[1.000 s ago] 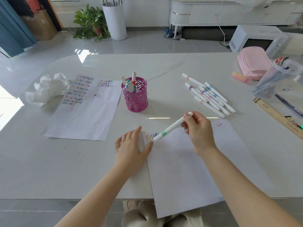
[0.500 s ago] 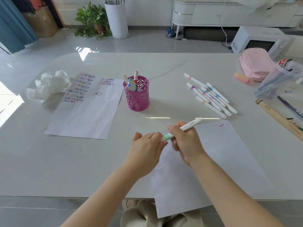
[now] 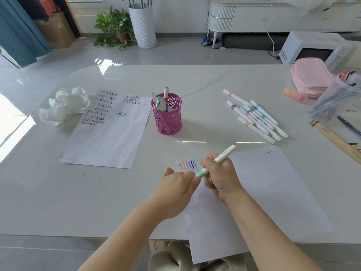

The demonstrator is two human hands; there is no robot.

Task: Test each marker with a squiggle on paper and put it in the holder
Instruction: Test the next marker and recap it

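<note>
Now left hand (image 3: 176, 189) off paper (image 3: 273, 192), onto marker (image 3: 224, 153).

We've got a crumpled white tissue (image 3: 64, 106) at far left on the table (image 3: 58, 192), a pink pouch (image 3: 310, 77) far right beside a clear tub (image 3: 336, 100), and a potted plant (image 3: 113, 28) beyond.

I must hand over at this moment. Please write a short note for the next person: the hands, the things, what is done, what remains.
Hands: the right hand grips the green-banded marker by its barrel; the left hand pinches its green end, and the tip is hidden.
Things: the near paper has a row of squiggles at its top left corner. The pink holder has several markers in it.
Left: this marker goes into the holder, probably next; then test the loose markers lying to the right of the holder.
</note>
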